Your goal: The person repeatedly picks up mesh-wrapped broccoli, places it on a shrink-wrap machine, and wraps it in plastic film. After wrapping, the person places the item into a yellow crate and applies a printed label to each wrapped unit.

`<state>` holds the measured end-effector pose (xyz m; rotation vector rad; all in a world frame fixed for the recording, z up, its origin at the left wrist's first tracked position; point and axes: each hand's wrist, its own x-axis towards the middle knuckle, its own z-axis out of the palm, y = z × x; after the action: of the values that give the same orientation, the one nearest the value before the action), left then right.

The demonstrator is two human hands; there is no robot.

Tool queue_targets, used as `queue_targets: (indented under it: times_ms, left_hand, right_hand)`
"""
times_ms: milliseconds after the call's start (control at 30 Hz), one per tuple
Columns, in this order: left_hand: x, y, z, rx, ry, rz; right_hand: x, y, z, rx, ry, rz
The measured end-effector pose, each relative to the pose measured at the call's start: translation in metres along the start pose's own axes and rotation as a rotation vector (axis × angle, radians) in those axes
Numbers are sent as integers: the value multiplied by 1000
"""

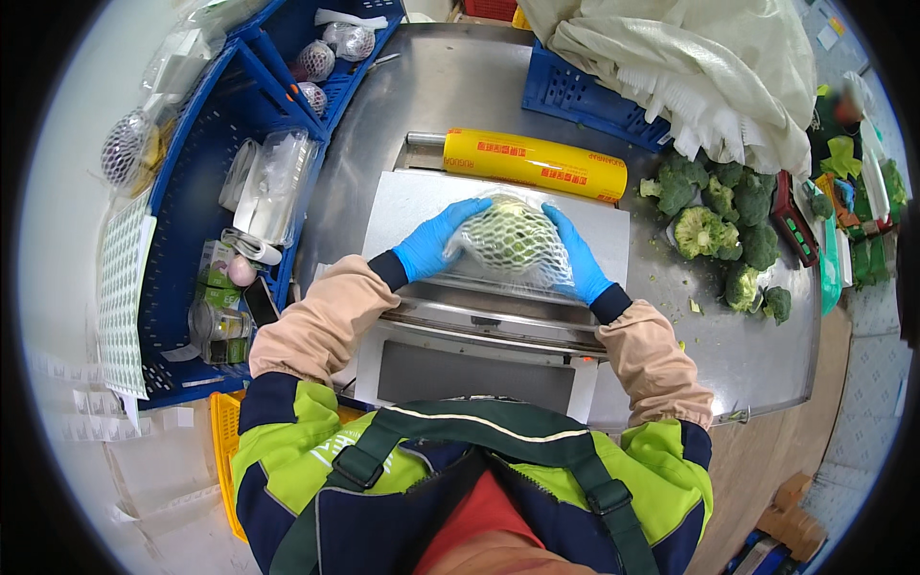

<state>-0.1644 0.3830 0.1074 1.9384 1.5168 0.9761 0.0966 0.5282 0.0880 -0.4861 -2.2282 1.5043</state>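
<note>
A green vegetable [512,233], apparently a broccoli head, sits in a white foam net with clear film around it. My left hand [442,241], in a blue glove, grips it from the left. On its right side my right hand [578,255], gloved the same way, holds it too; the fingertips are partly hidden. The bundle is over the pale plate [399,205] of a film-wrapping machine. Behind it lies a cling film roll [532,164] with a yellow printed surface. Loose film hangs at the bundle's lower right.
Several broccoli heads [755,205] are piled on the steel table [733,359] at right. Blue crates [172,237] line the left, with netted produce and packaging inside. A white sack [690,50] of foam nets fills another blue crate [575,97] at the back.
</note>
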Motion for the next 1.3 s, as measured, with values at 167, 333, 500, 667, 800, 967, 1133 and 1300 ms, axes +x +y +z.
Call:
queue_targets:
  times_ms: [167,333,500,667,800,967,1133,1300]
  left_hand:
    - [-39,70,-27,-582,-216,-307]
    - [-93,122,-16,-872,-554,-650]
    - [-152,102,49,-1286,-479,-879]
    - [-187,82,78,-1237,-360,-1160]
    - [-202,114,68,-1381,40,-1087]
    - [-198,132,99,-915,271,-874]
    - [-189,108,149,-854,800,-791]
    - [-190,132,124,-844,1064,-826]
  right_hand:
    - [-45,-76,-21,-63,-248,74]
    - [-108,-120,-12,476,-534,416]
    - [-179,-50,38,577,-466,690]
    - [-210,-27,51,980,-302,948]
    - [-236,-25,37,1052,-163,914]
    - [-225,-96,24,1089,-82,756]
    - [-240,-65,78,602,492,532]
    - [-254,-89,93,538,1104,564]
